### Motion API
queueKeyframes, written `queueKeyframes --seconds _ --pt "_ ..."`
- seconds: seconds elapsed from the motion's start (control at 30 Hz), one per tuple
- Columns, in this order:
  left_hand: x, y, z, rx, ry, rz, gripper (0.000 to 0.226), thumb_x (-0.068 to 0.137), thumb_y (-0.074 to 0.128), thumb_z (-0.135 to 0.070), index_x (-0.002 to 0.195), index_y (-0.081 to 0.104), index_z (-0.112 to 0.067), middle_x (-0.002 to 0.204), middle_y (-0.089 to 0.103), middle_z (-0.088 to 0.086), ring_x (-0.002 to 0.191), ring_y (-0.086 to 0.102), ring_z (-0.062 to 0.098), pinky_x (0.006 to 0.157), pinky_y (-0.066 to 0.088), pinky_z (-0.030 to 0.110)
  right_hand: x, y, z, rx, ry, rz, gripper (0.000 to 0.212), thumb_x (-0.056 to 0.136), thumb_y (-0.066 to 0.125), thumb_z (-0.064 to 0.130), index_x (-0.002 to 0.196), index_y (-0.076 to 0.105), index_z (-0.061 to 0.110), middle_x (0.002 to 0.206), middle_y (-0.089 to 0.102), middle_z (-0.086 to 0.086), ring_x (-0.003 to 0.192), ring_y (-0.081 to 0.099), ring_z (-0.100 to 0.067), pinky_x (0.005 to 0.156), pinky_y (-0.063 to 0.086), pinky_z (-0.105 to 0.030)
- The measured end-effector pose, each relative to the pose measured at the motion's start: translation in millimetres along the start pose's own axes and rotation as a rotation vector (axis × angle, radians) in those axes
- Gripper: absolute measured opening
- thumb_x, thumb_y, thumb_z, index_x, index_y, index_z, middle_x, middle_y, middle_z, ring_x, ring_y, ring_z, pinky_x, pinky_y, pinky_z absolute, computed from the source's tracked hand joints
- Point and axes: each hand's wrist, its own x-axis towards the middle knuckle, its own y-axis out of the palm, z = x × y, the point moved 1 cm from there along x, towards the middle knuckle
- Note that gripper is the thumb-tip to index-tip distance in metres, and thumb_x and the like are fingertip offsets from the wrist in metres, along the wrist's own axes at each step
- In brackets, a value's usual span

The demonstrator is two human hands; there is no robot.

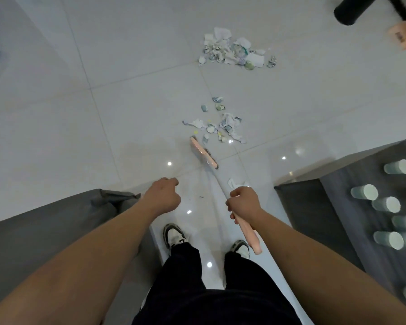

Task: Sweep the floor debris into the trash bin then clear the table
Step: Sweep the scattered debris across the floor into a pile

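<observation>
My right hand [243,202] grips the handle of a pink and white broom [246,233]. Its pink head [203,153] rests on the white tiled floor just below a small scatter of torn paper [217,126]. A bigger heap of crumpled paper and wrappers [234,51] lies farther ahead. One paper scrap [234,183] sits beside the broom shaft near my right hand. My left hand [163,195] hangs loosely curled over the floor and holds nothing. A black cylindrical bin [356,10] lies at the far upper right.
A dark grey table [338,207] stands at my right, with several pale cups [386,205] on it. A grey sofa [56,219] edge fills the left. A pink dustpan [404,35] lies at the far right near the bin. My shoes [174,235] stand between sofa and table.
</observation>
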Motion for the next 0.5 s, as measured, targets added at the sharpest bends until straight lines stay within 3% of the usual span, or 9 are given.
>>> queueKeyframes --seconds 0.33,0.43,0.5 --pt "32.6 -28.6 -54.6 0.155 0.154 -0.012 0.058 0.087 0.046 -0.013 0.144 0.043 -0.018 0.143 0.045 0.009 0.13 0.043 0.027 0.104 0.037 0.034 4.0 -18.4 -23.7 0.683 0.314 -0.255 0.006 0.087 0.05 -0.001 0.089 0.056 -0.002 0.069 0.054 -0.016 0.047 0.052 -0.024 0.045 0.044 -0.026" --pt "43.2 -33.0 -67.6 0.188 0.166 0.016 0.058 0.087 0.046 -0.013 0.145 0.042 -0.018 0.143 0.044 0.009 0.131 0.041 0.027 0.102 0.037 0.034 14.2 -32.6 -30.1 0.801 0.371 -0.23 0.015 0.089 0.06 0.001 0.103 0.058 -0.003 0.088 0.06 -0.019 0.061 0.06 -0.023 0.049 0.05 -0.027" --pt "51.5 -36.8 -75.6 0.205 0.172 0.03 0.059 0.087 0.046 -0.013 0.145 0.042 -0.018 0.144 0.043 0.009 0.132 0.04 0.027 0.103 0.037 0.035 25.6 -37.4 -31.8 0.92 0.394 -0.208 0.027 0.088 0.062 -0.005 0.115 0.059 -0.005 0.105 0.062 -0.02 0.082 0.065 -0.027 0.064 0.058 -0.035"
